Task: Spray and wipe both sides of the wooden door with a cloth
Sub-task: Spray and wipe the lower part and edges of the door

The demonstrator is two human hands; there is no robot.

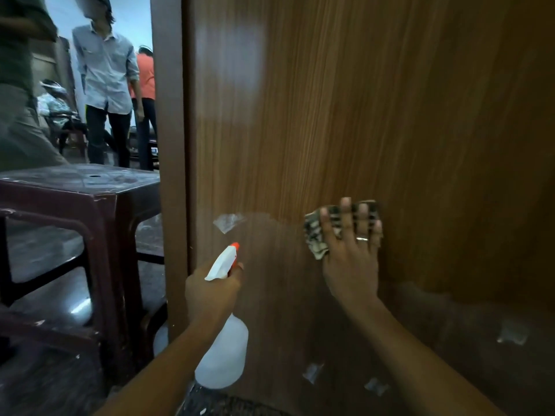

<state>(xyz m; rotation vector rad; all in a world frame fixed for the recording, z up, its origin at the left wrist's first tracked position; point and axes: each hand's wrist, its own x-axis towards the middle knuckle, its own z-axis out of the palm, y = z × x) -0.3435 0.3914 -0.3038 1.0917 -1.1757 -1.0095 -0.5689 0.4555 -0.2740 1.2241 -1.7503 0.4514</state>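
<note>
- We see no brand, label or readable writing on anything here; the spray bottle [223, 352] is plain translucent white with a white trigger head and an orange nozzle tip.
- Our left hand [211, 291] reaches in from the lower left, forearm angled up and to the right. Its fingers are wrapped closed around the bottle's neck just below the trigger head, with the nozzle pointing up and to the right at the door and the bottle body hanging below the fist.
- Our right hand [351, 250] reaches up from the lower right, palm flat against the wooden door [375, 115], fingers spread and pointing upward. A ring sits on one finger.
- A patterned cloth [315, 235], dark and pale, is pressed between that flat palm and the door. It shows to the left of the hand and above the fingertips, so the hand is pinning it rather than clutching it.
- The door fills the centre and right of our view, close in front of us, its grain running vertically. Its edge stands just left of the spray bottle. Pale glossy patches show near the nozzle and lower right.
- To the left, a dark brown plastic stool [81, 205] stands near the door's edge.
- Farther left, through the opening, people stand in the far room.
</note>
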